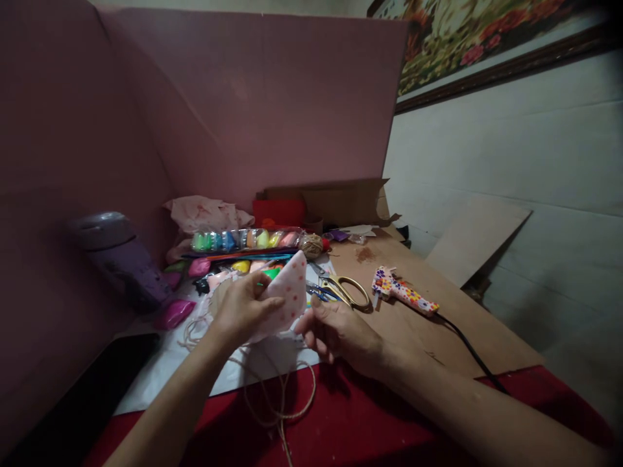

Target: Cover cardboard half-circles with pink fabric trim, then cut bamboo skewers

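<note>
My left hand (243, 308) grips a piece of pale pink dotted fabric (291, 288), with the thumb pressed on its front. My right hand (335, 332) is at the fabric's lower right edge, its fingers curled and pinched against it. Loose jute twine (280, 395) trails down from under the hands onto white paper (165, 366) and a red cloth (370, 425).
Gold-handled scissors (346, 290) and a flower-patterned glue gun (403, 293) with a black cord lie on brown cardboard (438, 331) to the right. Behind are a row of coloured clay packs (243, 240), a twine ball (311, 246), a purple bottle (121, 259) and pink boards (243, 104).
</note>
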Available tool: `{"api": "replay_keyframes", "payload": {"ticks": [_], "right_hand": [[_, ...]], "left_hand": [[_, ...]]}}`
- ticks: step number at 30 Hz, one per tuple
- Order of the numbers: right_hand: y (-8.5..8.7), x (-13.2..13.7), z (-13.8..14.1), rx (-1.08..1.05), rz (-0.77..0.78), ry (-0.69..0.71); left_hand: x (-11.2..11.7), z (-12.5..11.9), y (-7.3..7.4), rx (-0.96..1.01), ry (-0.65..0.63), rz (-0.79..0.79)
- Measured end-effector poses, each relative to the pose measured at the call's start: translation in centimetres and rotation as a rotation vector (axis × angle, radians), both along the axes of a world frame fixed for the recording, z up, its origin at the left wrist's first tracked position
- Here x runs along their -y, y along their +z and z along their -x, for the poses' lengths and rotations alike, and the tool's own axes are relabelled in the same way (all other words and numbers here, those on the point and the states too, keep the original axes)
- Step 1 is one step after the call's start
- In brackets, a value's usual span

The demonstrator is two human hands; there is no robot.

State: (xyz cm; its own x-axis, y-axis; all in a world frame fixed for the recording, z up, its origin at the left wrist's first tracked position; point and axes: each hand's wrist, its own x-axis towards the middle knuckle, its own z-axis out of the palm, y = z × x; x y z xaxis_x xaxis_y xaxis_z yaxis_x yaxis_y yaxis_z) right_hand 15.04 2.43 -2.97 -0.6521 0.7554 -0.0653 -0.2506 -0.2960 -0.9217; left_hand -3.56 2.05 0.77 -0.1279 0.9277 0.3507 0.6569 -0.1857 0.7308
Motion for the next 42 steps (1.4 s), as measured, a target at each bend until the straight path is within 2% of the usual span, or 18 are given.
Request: {"api": "replay_keyframes", "payload": {"ticks": [3, 5, 7, 10, 15, 19, 21, 24, 27, 30, 33, 37, 39, 42], "right_hand": [[0.3, -0.2, -0.3, -0.129, 0.115, 0.052], [0.7, -0.5, -0.6, -0.215, 0.179, 0.080], [1.0, -0.6, -0.8, -0.260, 0.224, 0.093], [1.1, -0.7, -1.0, -0.242, 0.269, 0.055], [0.9, -0.3, -0.7, -0.144, 0.182, -0.137], [0.9, -0.1, -0.5, -0.117, 0.056, -0.197], [0.9, -0.1, -0.5, -0.119, 0.017, -0.238], [0.9, -0.1, -0.6, -0.172, 0.013, -0.308], [0.9, -0.1, -0.6, -0.222, 0.018, -0.355], [0.9, -0.2, -0.5, -0.251, 0.059, -0.382], [0.9, -0.3, -0.5, -0.277, 0.077, -0.383], [0.6, -0.5, -0.4, -0.305, 0.060, -0.412], [0.5, -0.6, -0.3, -0.303, 0.070, -0.437], [0.6, -0.6, -0.3, -0.309, 0.087, -0.439]], "left_hand": [[0.6, -1.0, 0.0, -0.242, -0.061, -0.130], [0.8, -1.3, 0.2, -0.448, -0.109, -0.287], [0.9, -1.3, 0.4, -0.605, -0.211, -0.439], [0.8, -1.0, 0.7, -0.711, -0.305, -0.578], [0.5, -1.1, 0.5, -0.755, -0.217, -0.615], [0.4, -1.3, 0.4, -0.580, -0.092, -0.629], [0.5, -1.3, 0.5, -0.393, 0.018, -0.671], [0.8, -1.2, 0.7, -0.015, 0.172, -0.613], [1.1, -1.2, 1.1, 0.183, 0.223, -0.528], [1.1, -1.2, 1.0, 0.248, 0.189, -0.472], [0.8, -1.4, 0.3, 0.331, 0.106, -0.331], [0.2, -2.0, -1.0, 0.586, 0.057, -0.148], [0.2, -2.5, -1.3, 0.680, -0.015, -0.057], [0.3, -3.1, -1.4, 0.703, -0.111, 0.048]]}}
